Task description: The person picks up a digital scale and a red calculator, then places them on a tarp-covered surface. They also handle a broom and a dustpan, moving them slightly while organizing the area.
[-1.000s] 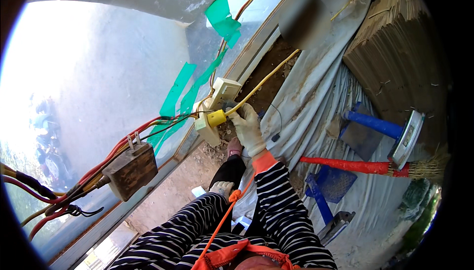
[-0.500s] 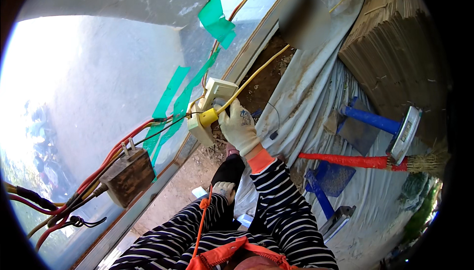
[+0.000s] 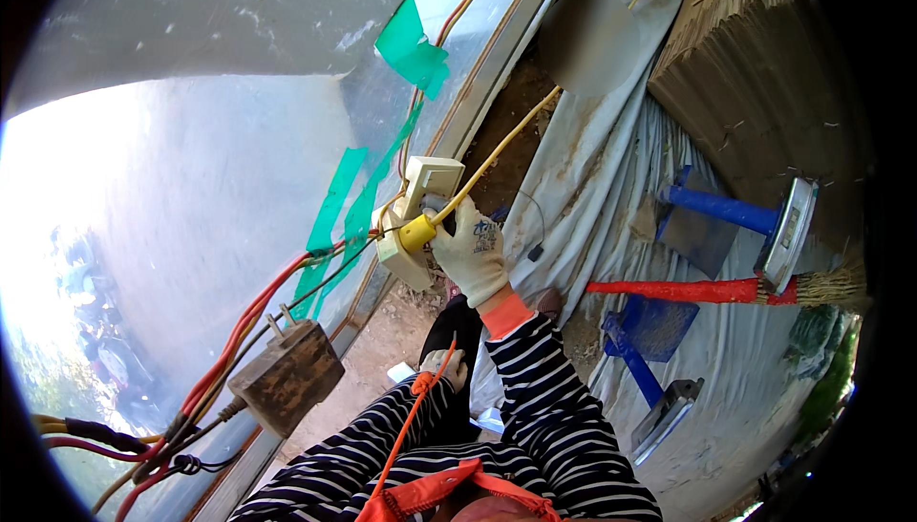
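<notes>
My right hand [image 3: 473, 253], in a pale work glove with an orange cuff, closes its fingers around a yellow plug [image 3: 417, 234]. A thick yellow cable [image 3: 506, 145] runs from that plug up to the right. The plug sits against a cream socket box [image 3: 406, 264], and a second cream switch or socket box [image 3: 435, 178] is just above it. Part of my fingertips is hidden behind the plug and cable. My left hand [image 3: 444, 366], also gloved, lies over my dark trouser leg with its fingers laid out, partly crossed by an orange cord [image 3: 411, 417].
Left of the boxes, red, yellow and black wires [image 3: 215, 360] run along a panel under green tape [image 3: 334, 202]. A worn brown adapter [image 3: 287, 379] with prongs is among them. On the right are stacked cardboard [image 3: 745, 63], blue-handled tools [image 3: 721, 212], a red-handled broom [image 3: 688, 290] and white sheeting [image 3: 573, 197].
The whole view has shifted slightly, with the adapter and wires appearing lower and further right. My right hand stays at the yellow plug; my left hand remains over my leg.
</notes>
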